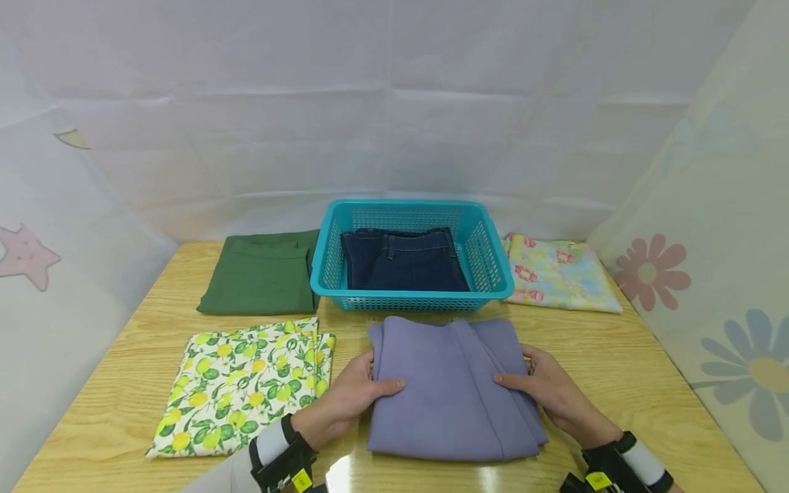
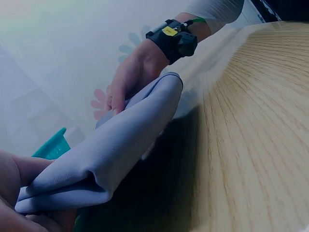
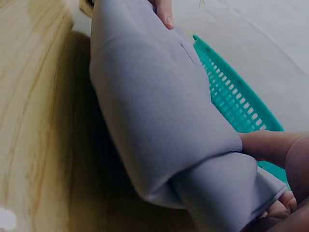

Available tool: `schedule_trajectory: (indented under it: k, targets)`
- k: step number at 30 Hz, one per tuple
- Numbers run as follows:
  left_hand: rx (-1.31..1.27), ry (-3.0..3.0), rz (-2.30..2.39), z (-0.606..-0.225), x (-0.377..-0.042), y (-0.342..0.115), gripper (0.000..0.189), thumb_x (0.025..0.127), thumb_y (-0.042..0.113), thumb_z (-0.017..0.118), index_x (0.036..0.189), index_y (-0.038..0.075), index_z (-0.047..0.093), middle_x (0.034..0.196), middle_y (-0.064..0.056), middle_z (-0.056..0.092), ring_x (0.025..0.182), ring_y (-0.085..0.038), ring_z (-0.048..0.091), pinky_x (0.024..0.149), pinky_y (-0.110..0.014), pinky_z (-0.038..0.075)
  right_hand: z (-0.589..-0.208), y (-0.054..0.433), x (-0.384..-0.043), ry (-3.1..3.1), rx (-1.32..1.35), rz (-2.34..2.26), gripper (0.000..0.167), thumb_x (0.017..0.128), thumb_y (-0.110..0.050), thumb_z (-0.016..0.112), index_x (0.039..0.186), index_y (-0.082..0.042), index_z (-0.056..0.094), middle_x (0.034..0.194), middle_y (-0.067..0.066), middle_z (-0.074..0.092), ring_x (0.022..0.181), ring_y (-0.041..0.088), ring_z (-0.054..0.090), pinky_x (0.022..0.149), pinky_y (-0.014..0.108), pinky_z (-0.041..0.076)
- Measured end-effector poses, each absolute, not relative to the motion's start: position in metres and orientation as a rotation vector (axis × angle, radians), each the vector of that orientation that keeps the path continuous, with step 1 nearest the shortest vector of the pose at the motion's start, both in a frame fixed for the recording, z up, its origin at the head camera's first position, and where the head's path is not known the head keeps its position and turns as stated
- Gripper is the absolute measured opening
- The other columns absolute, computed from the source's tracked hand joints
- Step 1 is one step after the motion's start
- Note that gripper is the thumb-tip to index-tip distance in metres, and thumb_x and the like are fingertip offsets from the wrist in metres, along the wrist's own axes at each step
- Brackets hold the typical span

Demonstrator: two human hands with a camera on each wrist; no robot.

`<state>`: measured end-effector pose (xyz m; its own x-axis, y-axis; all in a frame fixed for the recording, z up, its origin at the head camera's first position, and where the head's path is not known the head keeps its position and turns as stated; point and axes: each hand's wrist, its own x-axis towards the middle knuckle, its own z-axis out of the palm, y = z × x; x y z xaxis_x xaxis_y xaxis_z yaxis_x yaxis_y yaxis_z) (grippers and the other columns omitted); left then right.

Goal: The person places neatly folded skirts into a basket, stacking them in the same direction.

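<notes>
Both hands hold a folded lavender garment, made of smooth cloth with thick layered folds; its exact kind does not show. On its left edge, my left hand pinches the layers, thumb on top and fingers underneath. Thumb above and fingers below, my right hand grips the opposite edge. A dark shadow lies under the cloth in both wrist views, where the bundle appears raised off the table. Just behind it stands a turquoise plastic basket, with folded dark blue jeans lying inside.
Left of the basket lies a folded green garment. A lemon-print cloth is close beside my left hand. Right of the basket rests a pastel floral cloth. White sheets hang behind the wooden table.
</notes>
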<state>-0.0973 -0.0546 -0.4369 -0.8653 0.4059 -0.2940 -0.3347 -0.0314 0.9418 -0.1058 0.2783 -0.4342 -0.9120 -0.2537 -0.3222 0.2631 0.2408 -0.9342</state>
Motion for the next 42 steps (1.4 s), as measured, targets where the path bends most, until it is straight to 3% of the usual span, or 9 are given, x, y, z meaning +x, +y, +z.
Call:
schedule_trajectory:
  k: [7,16,25,30,36,42]
  targets:
    - [0.143,1.774,1.949,-0.411,-0.093,-0.055,0.057,0.09,0.009,0.073,0.139,0.001,0.046,0.127,-0.012,0.063,0.113,-0.025,0.062,0.098,-0.04,0.05,-0.404,0.276,-0.1,2.241,-0.005,-1.648,0.076,0.088,-0.017,0.077,0.145,0.009,0.035,0.118,0.023,0.065,0.098,0.029,0.068,0.079,0.04,0.059]
    - [0.304,1.746,1.986,-0.363,-0.096,-0.059,0.062,0.093,0.012,0.071,0.144,0.0,0.037,0.13,-0.018,0.06,0.117,-0.029,0.061,0.096,-0.039,0.052,-0.35,0.279,-0.102,2.325,-0.117,-1.631,0.076,0.091,-0.016,0.074,0.148,0.008,0.032,0.128,0.026,0.059,0.103,0.024,0.066,0.081,0.036,0.058]
    - [0.38,1.848,1.965,-0.323,-0.115,-0.07,0.061,0.094,0.009,0.069,0.145,0.005,0.036,0.131,-0.018,0.059,0.115,-0.029,0.063,0.092,-0.041,0.055,-0.311,0.27,-0.116,2.439,-0.255,-1.619,0.065,0.091,-0.012,0.074,0.143,0.008,0.04,0.116,0.024,0.066,0.093,0.02,0.07,0.076,0.036,0.059]
    - [0.355,1.884,1.976,-0.314,-0.135,-0.081,0.059,0.095,0.007,0.066,0.146,0.005,0.036,0.132,-0.019,0.057,0.117,-0.03,0.061,0.094,-0.041,0.053,-0.298,0.262,-0.14,2.476,-0.278,-1.574,0.07,0.091,-0.015,0.074,0.147,0.006,0.036,0.117,0.024,0.066,0.093,0.016,0.069,0.078,0.032,0.058]
    - [0.305,1.976,1.965,-0.31,-0.173,-0.088,0.057,0.097,0.007,0.063,0.147,0.005,0.036,0.133,-0.019,0.056,0.118,-0.031,0.06,0.096,-0.043,0.052,-0.288,0.25,-0.182,2.412,-0.251,-1.587,0.07,0.09,-0.026,0.076,0.147,-0.006,0.041,0.132,0.02,0.056,0.11,0.025,0.061,0.088,0.038,0.055]
    - [0.14,2.034,1.999,-0.311,-0.216,-0.09,0.051,0.097,0.007,0.064,0.142,0.004,0.042,0.13,-0.019,0.058,0.115,-0.032,0.062,0.093,-0.045,0.054,-0.29,0.239,-0.23,2.403,-0.205,-1.625,0.072,0.09,-0.025,0.076,0.15,-0.007,0.04,0.134,0.021,0.055,0.119,0.031,0.055,0.099,0.043,0.047]
